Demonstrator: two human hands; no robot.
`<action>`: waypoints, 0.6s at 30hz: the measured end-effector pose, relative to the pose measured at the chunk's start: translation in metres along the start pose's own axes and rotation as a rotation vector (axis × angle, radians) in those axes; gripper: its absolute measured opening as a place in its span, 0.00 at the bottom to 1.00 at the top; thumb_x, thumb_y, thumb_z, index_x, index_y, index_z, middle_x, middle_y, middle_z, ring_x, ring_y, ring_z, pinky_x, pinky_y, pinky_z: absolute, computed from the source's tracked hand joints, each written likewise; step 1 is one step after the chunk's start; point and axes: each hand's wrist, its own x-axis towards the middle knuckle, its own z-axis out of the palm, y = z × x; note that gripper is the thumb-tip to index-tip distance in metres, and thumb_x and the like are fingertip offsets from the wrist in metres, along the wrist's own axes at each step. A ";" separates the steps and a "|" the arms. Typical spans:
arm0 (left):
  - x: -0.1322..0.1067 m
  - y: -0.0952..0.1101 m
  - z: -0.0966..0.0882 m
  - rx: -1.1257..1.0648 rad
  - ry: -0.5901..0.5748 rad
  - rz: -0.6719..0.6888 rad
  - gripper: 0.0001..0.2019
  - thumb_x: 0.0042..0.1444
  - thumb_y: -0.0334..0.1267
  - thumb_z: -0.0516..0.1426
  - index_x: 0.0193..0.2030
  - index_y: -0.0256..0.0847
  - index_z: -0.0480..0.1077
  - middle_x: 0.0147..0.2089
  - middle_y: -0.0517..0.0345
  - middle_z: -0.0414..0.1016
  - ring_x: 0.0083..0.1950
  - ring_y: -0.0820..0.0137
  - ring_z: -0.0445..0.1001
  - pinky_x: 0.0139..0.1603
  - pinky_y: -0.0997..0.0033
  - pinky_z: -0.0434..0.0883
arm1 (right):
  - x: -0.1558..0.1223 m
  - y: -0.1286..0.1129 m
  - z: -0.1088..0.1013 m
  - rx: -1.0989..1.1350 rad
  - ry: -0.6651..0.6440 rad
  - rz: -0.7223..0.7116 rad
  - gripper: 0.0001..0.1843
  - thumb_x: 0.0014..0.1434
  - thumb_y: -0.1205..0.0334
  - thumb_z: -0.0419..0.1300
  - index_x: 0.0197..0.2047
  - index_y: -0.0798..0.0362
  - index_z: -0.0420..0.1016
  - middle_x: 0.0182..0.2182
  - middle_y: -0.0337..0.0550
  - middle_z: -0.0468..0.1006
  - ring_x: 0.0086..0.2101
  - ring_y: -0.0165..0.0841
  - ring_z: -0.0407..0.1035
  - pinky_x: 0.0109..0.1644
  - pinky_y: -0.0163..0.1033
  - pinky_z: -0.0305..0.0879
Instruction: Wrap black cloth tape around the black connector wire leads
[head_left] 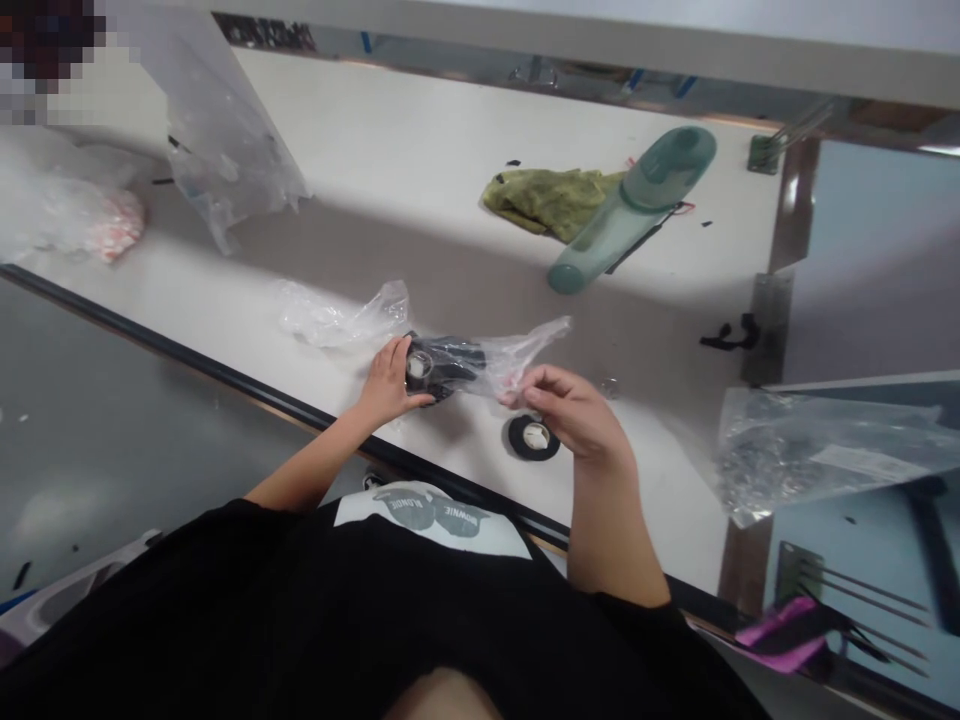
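Note:
Rolls of black tape (pixel 459 352) lie inside a clear plastic bag (pixel 517 352) in front of me. My left hand (pixel 390 385) is wrapped round the left end of these rolls, thumb at the near side and fingers at the far side. With its fingers pinched together, my right hand (pixel 566 405) grips the right end of the bag. A single roll of black tape (pixel 520 437) with a white core rests on the table just below my right hand. Another piece of clear plastic (pixel 337 318) lies crumpled left of the held rolls.
A green bottle (pixel 630 215) lies across a yellow-green cloth (pixel 544 200) toward the back. Clear bags hold small items on the left (pixel 116 220) and right (pixel 772 460). A black strip (pixel 731 335) lies at the right. The table's dark edge (pixel 187 355) runs before me.

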 end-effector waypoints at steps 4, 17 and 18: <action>-0.003 -0.015 0.011 -0.074 0.091 0.043 0.45 0.41 0.49 0.66 0.63 0.39 0.52 0.62 0.38 0.62 0.64 0.50 0.61 0.64 0.47 0.60 | 0.022 0.016 0.002 -0.011 -0.159 0.197 0.13 0.39 0.57 0.68 0.30 0.52 0.76 0.27 0.41 0.79 0.28 0.34 0.72 0.37 0.42 0.70; -0.004 -0.031 0.039 -0.301 0.229 0.136 0.27 0.62 0.39 0.46 0.66 0.34 0.46 0.63 0.35 0.63 0.61 0.62 0.68 0.60 0.59 0.67 | 0.078 0.000 0.056 -0.861 0.048 -0.011 0.21 0.59 0.49 0.53 0.45 0.54 0.78 0.44 0.53 0.79 0.49 0.50 0.70 0.52 0.54 0.63; -0.003 -0.031 0.040 -0.293 0.220 0.130 0.27 0.61 0.38 0.47 0.66 0.35 0.46 0.63 0.36 0.63 0.61 0.62 0.68 0.60 0.59 0.67 | 0.078 -0.001 0.056 -0.865 0.019 -0.035 0.22 0.59 0.47 0.53 0.45 0.52 0.78 0.44 0.52 0.80 0.48 0.49 0.71 0.52 0.53 0.64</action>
